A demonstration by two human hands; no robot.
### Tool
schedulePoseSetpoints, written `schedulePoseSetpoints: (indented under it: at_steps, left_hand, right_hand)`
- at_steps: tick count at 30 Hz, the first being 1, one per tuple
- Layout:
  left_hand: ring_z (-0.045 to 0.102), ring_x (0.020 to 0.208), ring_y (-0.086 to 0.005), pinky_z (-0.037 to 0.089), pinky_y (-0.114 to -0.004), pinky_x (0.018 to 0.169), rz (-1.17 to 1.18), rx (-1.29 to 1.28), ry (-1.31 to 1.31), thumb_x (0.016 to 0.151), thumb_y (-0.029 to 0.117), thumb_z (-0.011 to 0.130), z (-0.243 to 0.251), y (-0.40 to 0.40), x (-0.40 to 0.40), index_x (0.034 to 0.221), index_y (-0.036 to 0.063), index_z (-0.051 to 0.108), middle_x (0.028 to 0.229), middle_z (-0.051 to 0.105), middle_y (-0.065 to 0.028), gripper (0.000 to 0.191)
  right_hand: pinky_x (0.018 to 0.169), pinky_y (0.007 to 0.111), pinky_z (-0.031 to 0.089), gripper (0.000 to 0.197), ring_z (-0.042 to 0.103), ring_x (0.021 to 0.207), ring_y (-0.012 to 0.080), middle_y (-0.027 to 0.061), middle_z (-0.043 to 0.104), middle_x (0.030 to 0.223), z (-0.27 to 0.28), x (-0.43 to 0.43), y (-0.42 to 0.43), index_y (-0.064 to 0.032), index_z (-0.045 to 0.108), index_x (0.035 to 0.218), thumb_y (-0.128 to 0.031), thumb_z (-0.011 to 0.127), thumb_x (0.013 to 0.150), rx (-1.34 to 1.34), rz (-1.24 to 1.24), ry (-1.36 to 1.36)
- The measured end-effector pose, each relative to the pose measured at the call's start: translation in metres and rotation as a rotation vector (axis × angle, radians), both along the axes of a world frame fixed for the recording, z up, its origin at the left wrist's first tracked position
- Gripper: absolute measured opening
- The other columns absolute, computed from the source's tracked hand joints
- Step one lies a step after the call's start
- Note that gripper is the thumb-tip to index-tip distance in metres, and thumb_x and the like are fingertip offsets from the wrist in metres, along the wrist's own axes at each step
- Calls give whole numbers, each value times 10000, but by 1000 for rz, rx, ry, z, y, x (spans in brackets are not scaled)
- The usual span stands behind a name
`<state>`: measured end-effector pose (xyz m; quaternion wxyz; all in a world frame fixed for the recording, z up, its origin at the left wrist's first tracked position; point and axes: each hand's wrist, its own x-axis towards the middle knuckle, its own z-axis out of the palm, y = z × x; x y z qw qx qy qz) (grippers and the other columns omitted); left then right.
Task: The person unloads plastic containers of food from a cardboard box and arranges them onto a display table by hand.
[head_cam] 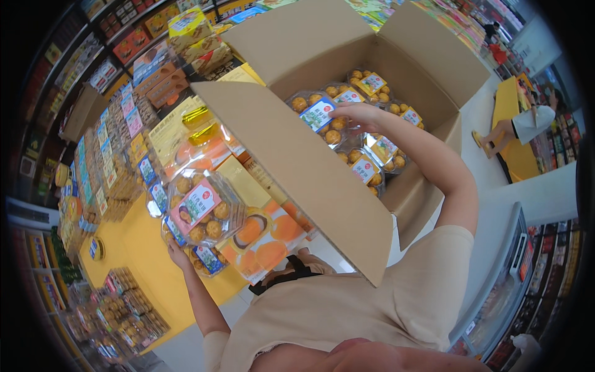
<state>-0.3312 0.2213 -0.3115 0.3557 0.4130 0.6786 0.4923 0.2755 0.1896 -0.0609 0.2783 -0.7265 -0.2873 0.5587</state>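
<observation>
My right hand (360,116) reaches over the wall of a large open cardboard box (320,186) and grips a clear plastic pack of round pastries with a blue label (318,114). Beneath and beside it in the box lie several similar packs with yellow or white labels, such as a pack (365,169). On the left, my left hand (179,255) is at the edge of a blue-labelled pastry pack (174,230); its fingers are partly hidden. Just above that hand, a pink-labelled pack (197,207) tops a stack of clear packs.
A yellow display table (139,246) holds rows of packaged pastries (111,176) and a pile of packs (121,316). Orange-printed cartons (265,237) stand between box and stack. Stocked shelves line the left; a chest freezer (492,288) stands at right. A person (534,123) is at the far right.
</observation>
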Motion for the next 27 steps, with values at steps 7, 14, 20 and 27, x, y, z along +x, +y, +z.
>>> schedulePoseSetpoints:
  at_steps: [7,14,20,27]
  left_hand:
    - [387,1094,-388,335,-363,907,107,-126,578,897,339,297,-9,1,-9,1203,-78,308,1190,371,-295,517]
    - [457,1069,-244,357,-320,895,66,471,205,861,153,433,196,-52,-4,1204,-49,326,1145,463,-197,412]
    - [454,1060,-226,373,-341,878,-628,662,-282,821,191,504,292,-89,19,1241,3,296,1167,445,-158,505]
    - [327,1191,-237,270,-341,970,-808,437,-773,644,261,733,270,-129,35,1303,28,165,1272,342,-118,902]
  right_hand:
    - [708,263,445,458,546,843,147,90,557,926,27,-13,-2,-45,441,1149,-159,606,736,544,46,-331]
    - [784,252,413,425,517,918,142,94,515,1072,181,-48,-72,-3,435,1165,-158,569,793,985,-64,-778]
    - [908,328,379,486,467,1057,202,137,460,1162,255,-120,-112,-42,390,1220,-206,546,790,1024,52,-154]
    - [708,209,416,411,484,839,83,30,458,914,173,-367,-86,-54,453,1074,-62,640,708,507,873,80]
